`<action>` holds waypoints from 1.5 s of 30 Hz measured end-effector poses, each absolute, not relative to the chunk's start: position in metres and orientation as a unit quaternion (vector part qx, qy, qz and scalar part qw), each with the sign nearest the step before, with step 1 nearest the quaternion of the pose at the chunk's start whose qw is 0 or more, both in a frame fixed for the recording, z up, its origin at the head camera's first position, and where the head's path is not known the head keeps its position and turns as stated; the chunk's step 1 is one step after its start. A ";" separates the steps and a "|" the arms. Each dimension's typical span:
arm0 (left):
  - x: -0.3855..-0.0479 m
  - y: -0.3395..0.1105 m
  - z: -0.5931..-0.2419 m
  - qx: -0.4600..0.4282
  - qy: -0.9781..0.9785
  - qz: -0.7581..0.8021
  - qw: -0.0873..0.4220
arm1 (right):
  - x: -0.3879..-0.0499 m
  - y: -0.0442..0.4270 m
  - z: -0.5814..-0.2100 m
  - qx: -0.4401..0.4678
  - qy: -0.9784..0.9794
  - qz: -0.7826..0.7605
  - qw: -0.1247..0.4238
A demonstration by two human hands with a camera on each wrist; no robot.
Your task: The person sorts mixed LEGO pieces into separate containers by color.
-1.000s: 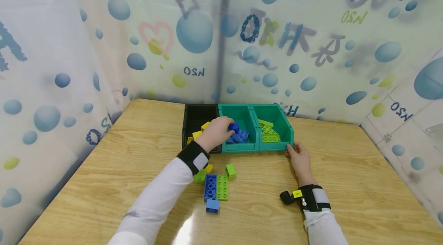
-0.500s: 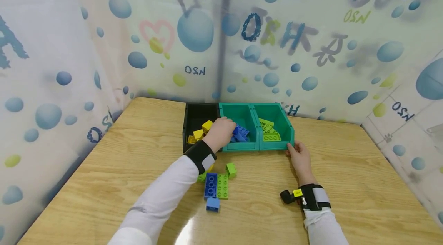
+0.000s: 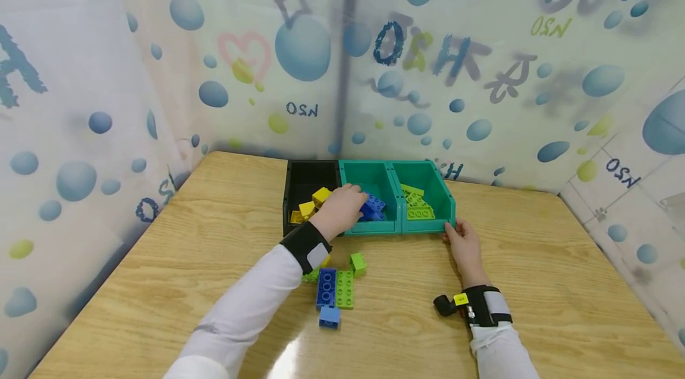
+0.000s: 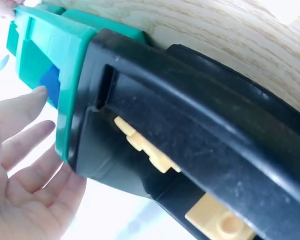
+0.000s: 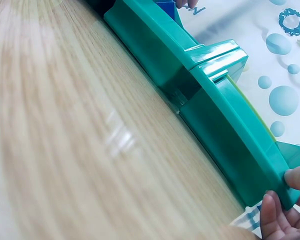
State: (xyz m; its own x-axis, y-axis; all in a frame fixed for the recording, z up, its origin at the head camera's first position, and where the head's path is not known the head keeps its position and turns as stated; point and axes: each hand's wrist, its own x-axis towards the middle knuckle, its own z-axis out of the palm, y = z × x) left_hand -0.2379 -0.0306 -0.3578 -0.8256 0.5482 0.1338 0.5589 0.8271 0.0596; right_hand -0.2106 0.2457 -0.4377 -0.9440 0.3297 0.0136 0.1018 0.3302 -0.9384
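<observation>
Nearby, the left arm (image 3: 257, 301) partly covers loose blocks (image 3: 326, 288) before the bins (image 3: 374, 227).

On the patterned wall covering (image 3: 321, 132) we read a large dark-blue "O" (image 3: 389, 43) and a blue "H" (image 3: 452, 56), with a yellow-green figure like a 2 (image 3: 418, 50) between them. Far left stands a big blue "A" (image 3: 20, 69). Smaller lettering (image 3: 302, 109) looks reversed, and we cannot read it surely. The yellow tag (image 3: 461, 299) bears print too small for us.
</observation>
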 end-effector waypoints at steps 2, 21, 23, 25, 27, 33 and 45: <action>-0.237 -0.032 -0.356 -0.294 -0.951 -0.068 0.062 | -0.211 0.246 -0.438 -0.134 -0.809 0.563 0.102; -0.212 -0.069 -0.342 -0.273 -0.933 -0.178 0.151 | -0.213 0.247 -0.439 -0.138 -0.814 0.556 0.098; -0.209 -0.072 -0.342 -0.272 -0.933 -0.181 0.152 | -0.213 0.247 -0.439 -0.137 -0.814 0.557 0.095; -0.205 -0.075 -0.343 -0.272 -0.932 -0.186 0.149 | -0.213 0.247 -0.440 -0.136 -0.812 0.560 0.094; -0.201 -0.077 -0.345 -0.272 -0.932 -0.191 0.146 | -0.213 0.247 -0.441 -0.134 -0.808 0.565 0.095; -0.190 -0.084 -0.354 -0.262 -0.935 -0.203 0.126 | -0.213 0.247 -0.441 -0.132 -0.808 0.566 0.100; -0.173 -0.094 -0.367 -0.276 -0.925 -0.259 0.039 | -0.212 0.248 -0.439 -0.133 -0.809 0.564 0.094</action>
